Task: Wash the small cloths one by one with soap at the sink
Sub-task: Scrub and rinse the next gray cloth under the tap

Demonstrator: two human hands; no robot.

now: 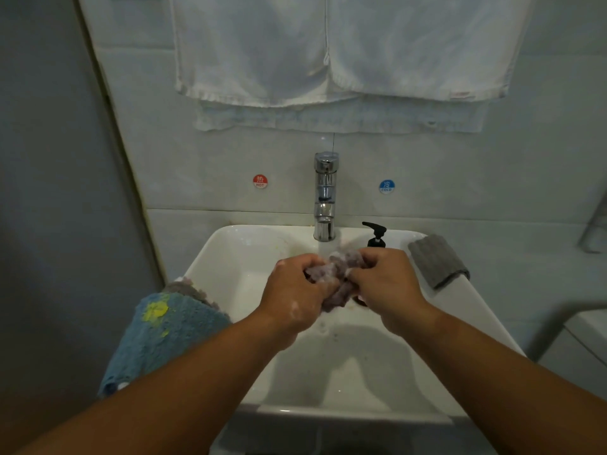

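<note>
both hands were scrunching one small purple-grey cloth (338,280) over the middle of the sink (230,257), left hand (295,297) and right hand (391,287) curled tight round it, suds on the left. blue cloth (164,336) hung off the left rim, grey cloth (437,261) on the right rim.

We've got a white sink (236,257), chrome tap (325,195) and black soap pump (376,234) here. The soapy cloth (338,279) looks greyish-purple to us, though the dim light makes it hard to call. There's a blue cloth (164,339) with a yellow splotch, a ribbed grey cloth (438,261), red HOT sticker (260,181), blue COLD sticker (387,186), white towels (262,50).
</note>
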